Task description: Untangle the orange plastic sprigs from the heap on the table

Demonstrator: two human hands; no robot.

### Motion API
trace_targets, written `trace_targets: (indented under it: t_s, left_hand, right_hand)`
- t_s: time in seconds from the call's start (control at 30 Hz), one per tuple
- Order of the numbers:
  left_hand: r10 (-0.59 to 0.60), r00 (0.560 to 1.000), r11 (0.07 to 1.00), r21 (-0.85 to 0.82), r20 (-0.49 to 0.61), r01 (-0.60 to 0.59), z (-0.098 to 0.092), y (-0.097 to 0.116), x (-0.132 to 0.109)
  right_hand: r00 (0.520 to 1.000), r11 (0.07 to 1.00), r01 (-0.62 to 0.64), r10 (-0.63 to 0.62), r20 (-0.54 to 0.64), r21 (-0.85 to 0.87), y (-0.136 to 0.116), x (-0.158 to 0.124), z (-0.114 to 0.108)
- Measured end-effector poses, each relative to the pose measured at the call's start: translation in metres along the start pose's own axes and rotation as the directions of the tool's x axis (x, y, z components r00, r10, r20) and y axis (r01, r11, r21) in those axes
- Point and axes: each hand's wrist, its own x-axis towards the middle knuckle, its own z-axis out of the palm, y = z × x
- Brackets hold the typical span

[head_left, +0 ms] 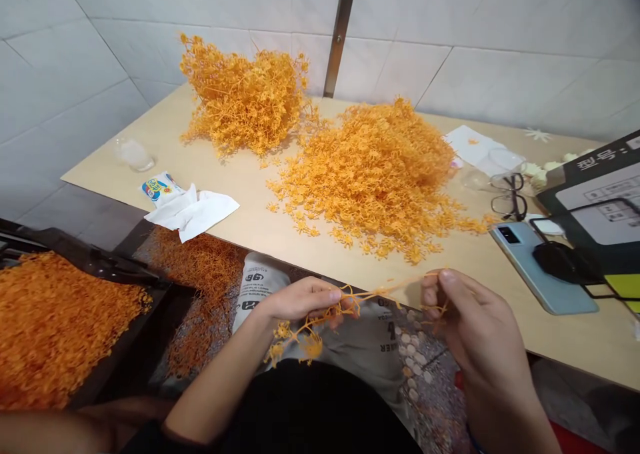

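Over my lap, my left hand [313,301] pinches an orange plastic flower sprig [310,344], whose flower heads hang below the palm. My right hand [465,314] is closed, thumb against fingers, on a thin orange stem that stretches between both hands near the table's front edge. Motion blurs the stem, so whether it is one piece with the sprig I cannot tell. Just beyond the hands, a large heap of loose orange flower pieces [380,174] lies on the table [240,181]. Behind it to the left stands a bushy pile of orange sprigs [245,97].
On the table's left are a glass [134,154], a tissue pack [159,187] and a crumpled tissue [200,211]. To the right lie eyeglasses [510,197], a phone [547,267] and a dark box [600,187]. A bin of orange pieces [65,321] stands at lower left.
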Motion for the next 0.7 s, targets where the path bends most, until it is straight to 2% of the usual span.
trace_targets:
  t_s: [0.1,0.23,0.3,0.4,0.47,0.6,0.7]
  left_hand:
    - [-0.021,1.000,0.998,0.056,-0.023,0.022,0.003,0.002,0.002]
    - [0.010,0.994,0.966,0.259,-0.112,0.020,0.015,0.012,0.008]
    - [0.040,0.980,0.935,0.354,-0.195,0.032,0.022,0.016,0.013]
    - [0.107,0.918,0.894,0.440,-0.382,0.079,0.032,0.019,0.018]
    - [0.164,0.879,0.888,0.454,-0.448,0.066,0.038,0.020,0.019]
    - [0.229,0.852,0.876,0.481,-0.471,0.030,0.046,0.023,0.017]
    - [0.286,0.831,0.821,0.569,-0.477,0.043,0.054,0.030,0.014]
  right_hand:
    - [0.994,0.996,0.080,-0.078,-0.072,0.026,0.000,0.001,-0.002]
    - [0.970,0.983,0.180,-0.172,-0.173,0.030,-0.007,-0.002,-0.007]
    - [0.950,0.975,0.224,-0.216,-0.224,0.009,-0.012,-0.004,-0.011]
    - [0.945,0.974,0.223,-0.207,-0.254,0.035,-0.015,-0.008,-0.020]
    - [0.948,0.979,0.198,-0.176,-0.266,0.057,-0.013,-0.011,-0.027]
    - [0.949,0.986,0.160,-0.142,-0.281,0.042,-0.005,-0.016,-0.043]
    - [0.933,0.985,0.169,-0.149,-0.329,0.033,-0.006,-0.017,-0.055]
